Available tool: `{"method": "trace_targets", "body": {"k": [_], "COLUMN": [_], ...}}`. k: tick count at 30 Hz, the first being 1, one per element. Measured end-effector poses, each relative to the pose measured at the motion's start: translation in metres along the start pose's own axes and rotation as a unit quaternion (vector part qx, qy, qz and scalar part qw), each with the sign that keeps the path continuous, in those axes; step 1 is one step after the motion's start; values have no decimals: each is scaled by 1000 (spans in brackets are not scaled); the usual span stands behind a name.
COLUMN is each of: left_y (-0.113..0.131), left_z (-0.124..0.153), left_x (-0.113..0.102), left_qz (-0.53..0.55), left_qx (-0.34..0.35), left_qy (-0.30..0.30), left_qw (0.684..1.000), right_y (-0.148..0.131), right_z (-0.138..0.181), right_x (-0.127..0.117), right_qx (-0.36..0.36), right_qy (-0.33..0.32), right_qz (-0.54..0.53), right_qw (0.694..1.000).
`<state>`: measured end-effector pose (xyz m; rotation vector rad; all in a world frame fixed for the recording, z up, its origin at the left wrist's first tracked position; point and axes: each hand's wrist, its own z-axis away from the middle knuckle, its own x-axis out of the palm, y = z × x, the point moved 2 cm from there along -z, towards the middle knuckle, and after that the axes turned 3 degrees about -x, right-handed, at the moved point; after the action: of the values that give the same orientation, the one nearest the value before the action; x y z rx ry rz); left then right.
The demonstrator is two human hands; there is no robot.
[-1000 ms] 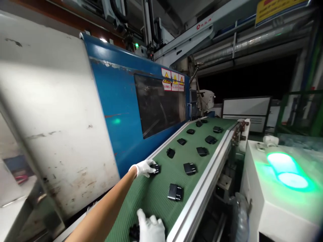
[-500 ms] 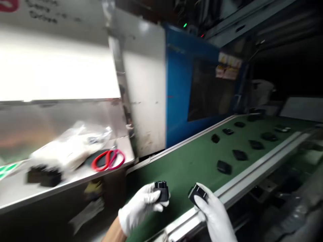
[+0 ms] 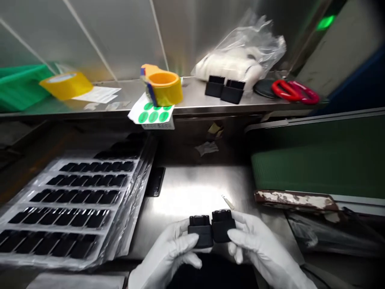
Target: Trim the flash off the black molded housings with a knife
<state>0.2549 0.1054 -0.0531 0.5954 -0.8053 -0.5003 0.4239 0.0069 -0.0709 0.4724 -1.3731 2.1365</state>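
Two black plastic housings are held side by side above the front of the steel worktop (image 3: pixel 180 188). My left hand (image 3: pixel 168 253), in a white glove, pinches the left black plastic housing (image 3: pixel 201 232) between thumb and fingers. The right black plastic housing (image 3: pixel 223 226) is gripped by my gloved right hand (image 3: pixel 258 245). Both have a slotted, stepped top edge, and they touch or nearly touch. Just beyond them lies a small pale blade-like tool (image 3: pixel 227 201). A stacked tray (image 3: pixel 116 206) full of rows of similar black parts sits at the left.
A raised steel shelf (image 3: pixel 192 107) runs across the back, bearing yellow tape rolls (image 3: pixel 167 90), green round stickers (image 3: pixel 153 116), two black housings (image 3: pixel 224 90), a plastic bag (image 3: pixel 234 64) and red-handled scissors (image 3: pixel 293 92). The green conveyor belt (image 3: pixel 325 156) lies right, a green bin (image 3: pixel 24 86) far left.
The view has swung left from the conveyor to the worktop and trays. Both hands have come closer together, bringing the two black housings side by side; each hand keeps its grip.
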Motion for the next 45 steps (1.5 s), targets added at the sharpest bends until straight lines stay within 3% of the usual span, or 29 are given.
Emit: {"method": "trace_targets", "body": {"k": [4,9,17,20,23,25,29,35,40,45], "left_y": [-3,1,5,1,-6,-9,-8,-6,-3,1], "left_z": [13,10,0,-2,-5,-7,-8,-1,7,13], "left_x": [-23,-39,-48,-49,-53,-56,-52,-50,-45,-38], "left_qz": [12,0,-24,-13,-38,-96,-231,-340,-367,-436], "left_qx": [11,17,-6,-10,-7,34,212,433,501,535], "left_qy": [26,23,-9,-23,30,80,79,109,91,124], "left_qw": [1000,1000,1000,1000,999,992,946,828,778,713], "right_y": [14,20,28,28,31,33,33,33,36,25], "right_z": [-11,-17,-15,-17,-19,-20,-13,3,14,16], "right_x": [18,24,19,20,21,25,37,43,43,55], "right_qx": [6,39,64,50,46,33,-43,-76,-186,-298], "right_qy": [9,50,140,135,160,159,133,217,263,207], "right_qz": [13,-9,21,47,58,51,66,187,271,282], "right_qw": [1000,998,988,988,984,985,988,955,907,888]}}
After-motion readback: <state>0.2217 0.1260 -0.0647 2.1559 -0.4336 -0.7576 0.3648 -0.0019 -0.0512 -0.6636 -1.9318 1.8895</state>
